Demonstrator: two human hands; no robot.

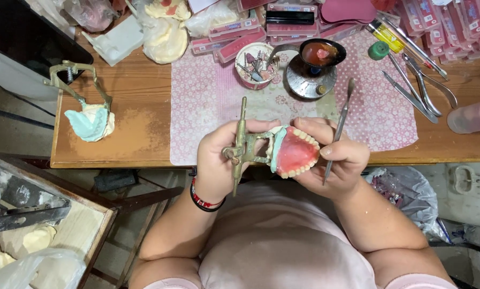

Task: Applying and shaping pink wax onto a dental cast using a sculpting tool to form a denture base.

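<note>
Your left hand (216,160) grips one brass articulator (241,147), fingers curled around it. Your right hand (339,155) cradles its single pink wax denture (296,152) while pinching one metal spatula (337,134) upright.

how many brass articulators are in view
2. One articulator carries the wax denture, held in both the left hand and the right hand. The other articulator sits at the table's left end on a plaster cast.
</note>
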